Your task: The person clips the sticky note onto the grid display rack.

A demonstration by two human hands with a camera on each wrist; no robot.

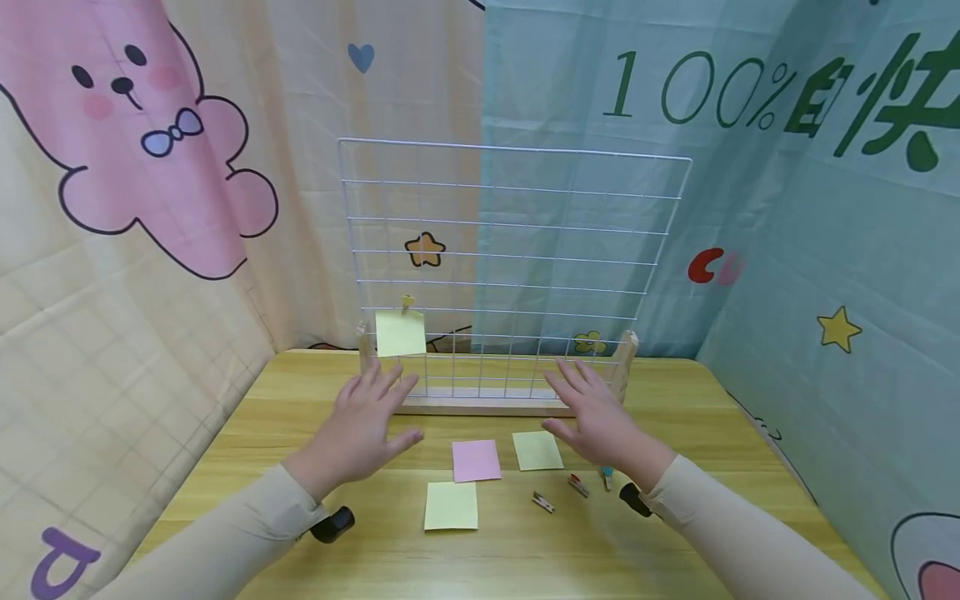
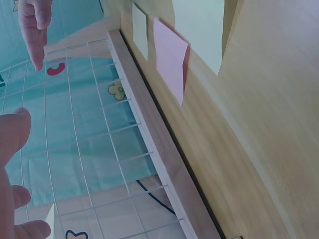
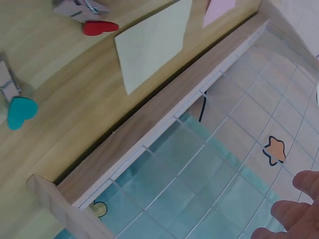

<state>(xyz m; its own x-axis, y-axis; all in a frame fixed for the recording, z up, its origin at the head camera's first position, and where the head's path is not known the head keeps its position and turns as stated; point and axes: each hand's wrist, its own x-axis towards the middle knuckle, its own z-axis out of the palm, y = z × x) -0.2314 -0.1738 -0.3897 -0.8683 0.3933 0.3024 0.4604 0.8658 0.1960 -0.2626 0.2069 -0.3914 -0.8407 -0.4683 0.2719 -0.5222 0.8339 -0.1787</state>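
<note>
Both hands are raised in front of a white wire grid (image 1: 510, 149) on a wooden base (image 1: 480, 409). The left hand (image 1: 358, 429) has its fingers spread near the grid's lower left and holds nothing. Just above it, a pale yellow-green sticky note (image 1: 401, 335) hangs from the wires by a small clothespin (image 1: 407, 303) with a yellow top. At the lower right, the right hand (image 1: 606, 423) is likewise spread and holds nothing. Below and beside it lie a pale green note (image 1: 537, 451), a plain-looking clothespin (image 1: 543, 502), a red-heart clothespin (image 3: 99, 27) and a teal-heart clothespin (image 3: 22, 111).
A pink sticky note (image 1: 476, 461) and another pale green note (image 1: 452, 507) lie on the wooden table (image 1: 360, 558) between the forearms. Printed curtains (image 1: 300, 100) stand behind the grid and at both sides. Dark wrist cameras (image 1: 333, 525) are strapped under the sleeves.
</note>
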